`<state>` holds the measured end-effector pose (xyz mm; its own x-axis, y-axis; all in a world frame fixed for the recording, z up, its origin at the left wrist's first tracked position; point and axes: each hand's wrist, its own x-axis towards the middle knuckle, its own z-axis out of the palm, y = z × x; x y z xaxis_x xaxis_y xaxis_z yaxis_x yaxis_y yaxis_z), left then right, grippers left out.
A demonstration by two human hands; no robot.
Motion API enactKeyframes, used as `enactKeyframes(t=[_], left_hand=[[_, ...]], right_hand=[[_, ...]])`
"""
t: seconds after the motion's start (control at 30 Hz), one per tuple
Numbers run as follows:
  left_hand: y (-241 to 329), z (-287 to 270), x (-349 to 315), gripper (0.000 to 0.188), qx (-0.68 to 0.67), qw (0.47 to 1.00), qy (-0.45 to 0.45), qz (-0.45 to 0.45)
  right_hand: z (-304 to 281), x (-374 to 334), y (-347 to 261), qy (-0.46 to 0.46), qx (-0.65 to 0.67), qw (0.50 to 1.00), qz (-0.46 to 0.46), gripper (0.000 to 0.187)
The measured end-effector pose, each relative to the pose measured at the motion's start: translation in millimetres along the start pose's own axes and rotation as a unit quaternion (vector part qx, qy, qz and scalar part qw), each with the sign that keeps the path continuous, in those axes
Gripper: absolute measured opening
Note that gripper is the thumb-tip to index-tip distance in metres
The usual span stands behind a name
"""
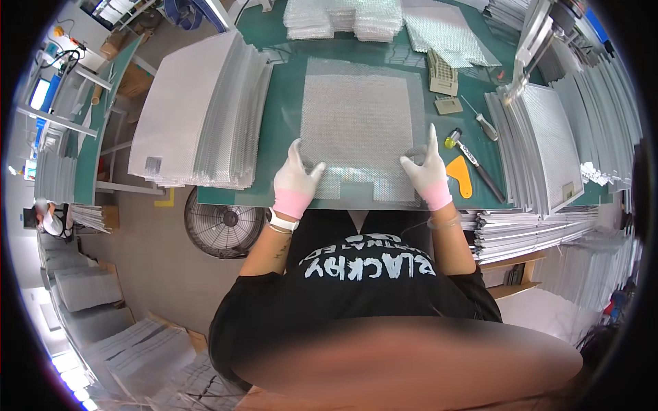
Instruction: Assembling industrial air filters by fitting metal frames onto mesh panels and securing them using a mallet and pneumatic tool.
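A translucent bubble wrap sheet with a rectangular notch in its near edge lies flat before me on a green-topped table. It rests over a larger clear sheet, whose edge shows around it. My left hand, in a white glove with a pink cuff, is at its near left edge, thumb and forefinger spread apart. At the near right edge is my right hand, gloved alike, with the forefinger stretched away from me and the thumb pointing inward over the sheet. The remaining fingers of both hands are mostly hidden.
Thin white panels form a tall stack at left and another stack at right. Near my right hand lie an orange scraper, a mallet, a screwdriver and beige plastic pieces. Folded bubble wrap sits behind; a fan stands below.
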<state>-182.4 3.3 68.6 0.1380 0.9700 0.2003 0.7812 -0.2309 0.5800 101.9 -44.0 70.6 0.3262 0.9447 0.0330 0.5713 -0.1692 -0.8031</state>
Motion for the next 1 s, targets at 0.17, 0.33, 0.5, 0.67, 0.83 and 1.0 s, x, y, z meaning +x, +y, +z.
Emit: enactKeyframes(t=[0.17, 0.33, 0.5, 0.67, 0.83, 1.0], left_hand=[[-11.3, 10.3, 0.0, 0.072, 0.013, 1.000, -0.013, -0.002], [-14.4, 15.5, 4.9, 0.074, 0.016, 0.999, -0.040, -0.021], [-18.2, 16.3, 4.7, 0.076, 0.030, 0.998, -0.051, -0.021], [-19.3, 16.2, 0.7, 0.075, 0.018, 0.999, -0.038, -0.022], [-15.1, 13.7, 1.5, 0.072, 0.019, 0.998, -0.040, -0.033], [-0.4, 2.9, 11.6, 0.075, 0.060, 0.989, -0.099, -0.095]], right_hand=[[8.6, 7.9, 2.5, -0.005, -0.027, 1.000, -0.001, 0.097], [15.6, 5.7, 4.1, -0.023, -0.098, 0.995, 0.015, 0.095], [18.9, 3.6, 14.7, -0.010, -0.127, 0.991, -0.045, 0.089], [19.8, 4.8, 9.6, -0.020, -0.127, 0.991, -0.032, 0.082], [15.3, 11.5, 4.4, -0.048, -0.139, 0.989, -0.019, 0.078], [14.7, 17.6, 7.7, -0.076, -0.198, 0.977, 0.010, 0.075]])
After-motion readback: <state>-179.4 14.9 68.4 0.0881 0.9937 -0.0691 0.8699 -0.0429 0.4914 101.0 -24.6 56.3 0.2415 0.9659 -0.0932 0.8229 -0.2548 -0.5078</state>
